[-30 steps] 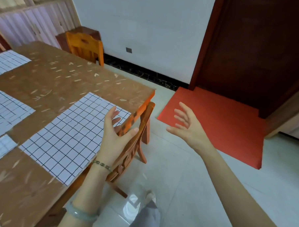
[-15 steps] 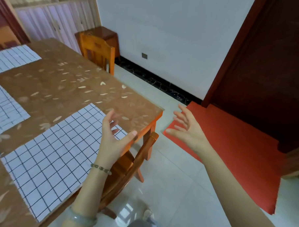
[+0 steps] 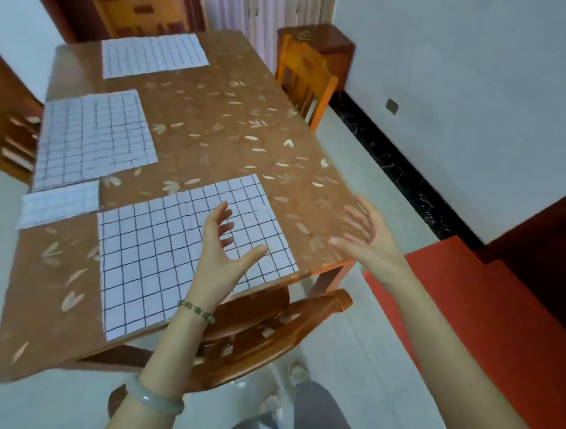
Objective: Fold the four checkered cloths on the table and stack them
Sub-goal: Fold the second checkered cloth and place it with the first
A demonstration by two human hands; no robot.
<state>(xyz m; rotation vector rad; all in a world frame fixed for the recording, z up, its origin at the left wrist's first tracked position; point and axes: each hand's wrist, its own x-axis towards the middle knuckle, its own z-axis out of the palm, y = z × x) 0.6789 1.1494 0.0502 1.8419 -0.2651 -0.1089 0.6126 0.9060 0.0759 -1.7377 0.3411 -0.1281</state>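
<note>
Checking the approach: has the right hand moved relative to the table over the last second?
Yes. The right hand has come left, from over the floor beside the table to over the table's near right corner.

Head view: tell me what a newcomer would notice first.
Two open hands hover in the foreground: the left hand over the nearest checkered cloth, the right hand above the table's near right corner. Farther along the brown, leaf-patterned top lie a middle cloth, a far cloth and a small cloth at the left edge. A red mat covers the floor at right.
</note>
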